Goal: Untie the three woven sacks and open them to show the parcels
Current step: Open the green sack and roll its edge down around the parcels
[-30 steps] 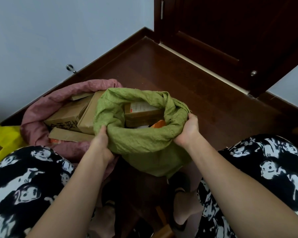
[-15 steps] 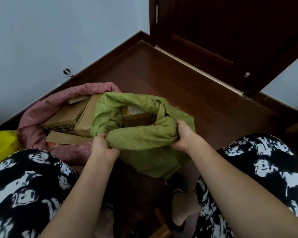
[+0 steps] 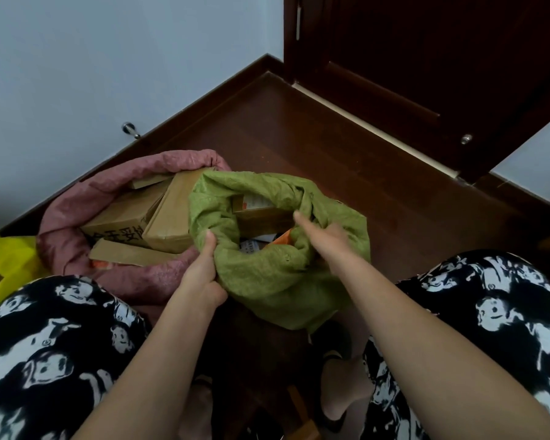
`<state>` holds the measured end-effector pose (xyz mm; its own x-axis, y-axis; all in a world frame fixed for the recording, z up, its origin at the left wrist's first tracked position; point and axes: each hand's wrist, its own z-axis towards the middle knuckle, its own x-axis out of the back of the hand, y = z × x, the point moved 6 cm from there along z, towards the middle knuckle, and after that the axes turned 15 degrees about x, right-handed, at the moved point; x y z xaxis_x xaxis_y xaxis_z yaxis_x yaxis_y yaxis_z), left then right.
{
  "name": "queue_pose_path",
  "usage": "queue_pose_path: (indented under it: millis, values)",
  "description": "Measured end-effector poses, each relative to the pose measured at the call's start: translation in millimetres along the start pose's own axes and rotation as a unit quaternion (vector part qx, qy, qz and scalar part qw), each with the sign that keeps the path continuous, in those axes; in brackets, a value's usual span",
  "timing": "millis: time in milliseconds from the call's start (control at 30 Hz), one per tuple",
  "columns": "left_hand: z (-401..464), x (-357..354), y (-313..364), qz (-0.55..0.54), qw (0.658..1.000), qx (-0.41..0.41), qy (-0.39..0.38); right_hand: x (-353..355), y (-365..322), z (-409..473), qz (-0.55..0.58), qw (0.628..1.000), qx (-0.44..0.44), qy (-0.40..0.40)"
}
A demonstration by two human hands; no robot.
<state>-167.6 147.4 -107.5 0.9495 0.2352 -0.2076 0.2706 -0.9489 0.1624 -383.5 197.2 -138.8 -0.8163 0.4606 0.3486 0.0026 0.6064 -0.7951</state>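
Note:
A green woven sack (image 3: 267, 274) stands open on the floor in front of me, its rim rolled down. Inside it show a brown labelled box (image 3: 258, 211) and an orange parcel (image 3: 283, 239). My left hand (image 3: 204, 274) grips the sack's near left rim. My right hand (image 3: 324, 236) hovers over the right rim, blurred, with its fingers stretched toward the opening. To the left, a pink woven sack (image 3: 77, 236) lies open with several cardboard boxes (image 3: 169, 217) showing. A yellow sack (image 3: 7, 265) peeks in at the far left edge.
A dark wooden door (image 3: 426, 74) stands behind, with a doorstop (image 3: 465, 139) on it and another doorstop (image 3: 131, 130) on the pale wall. Brown wood floor (image 3: 331, 147) stretches beyond the sacks. My knees in black-and-white patterned trousers (image 3: 45, 344) flank the sacks.
My right hand has let go of the green sack's right rim and moved up toward its mouth, fingers spread. The sack's mouth has opened wider. My left hand keeps its grip.

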Motion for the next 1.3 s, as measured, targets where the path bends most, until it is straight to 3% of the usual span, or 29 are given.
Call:
queue_pose_path:
  millis: [133, 267, 333, 433, 533, 600, 667, 767, 900, 1100, 1200, 1300]
  values:
    - [-7, -3, 0, 0.033, 0.999, 0.009, -0.008, -3, 17, 1, 0.181, 0.981, -0.073, 0.023]
    - [-9, 7, 8, 0.053, 0.997, 0.023, 0.045, 4, 14, 0, 0.400, 0.901, -0.152, 0.065]
    - [-5, 12, 12, 0.026, 0.997, 0.028, 0.061, 6, 11, -1, 0.438, 0.881, -0.166, 0.070]
    - [6, 13, 19, -0.040, 0.998, 0.005, 0.056, 6, 15, -6, 0.443, 0.875, -0.187, 0.063]
    - [14, 10, 18, -0.041, 0.998, -0.002, 0.056, 3, 15, -11, 0.454, 0.870, -0.189, 0.020]
    - [19, 7, 15, -0.041, 0.998, -0.002, 0.044, -1, 5, -13, 0.427, 0.890, -0.149, -0.057]
    - [20, 1, 11, -0.014, 1.000, -0.011, 0.017, -4, -1, -15, 0.321, 0.935, -0.114, -0.100]
    - [24, -3, 12, 0.033, 0.998, -0.045, 0.014, 6, 4, -5, 0.150, 0.988, -0.035, 0.001]
    - [35, 14, 21, 0.033, 0.984, -0.107, 0.139, 17, -3, -1, 0.032, 0.994, 0.062, 0.089]
    - [37, 19, 26, 0.026, 0.980, -0.141, 0.137, 42, -14, -4, -0.109, 0.979, 0.055, 0.162]
    - [38, 27, 30, 0.025, 0.980, -0.126, 0.151, 41, -9, 1, 0.114, 0.978, 0.008, 0.173]
    - [68, 48, 34, -0.016, 0.983, -0.073, 0.165, 34, -2, -3, 0.304, 0.935, -0.096, 0.157]
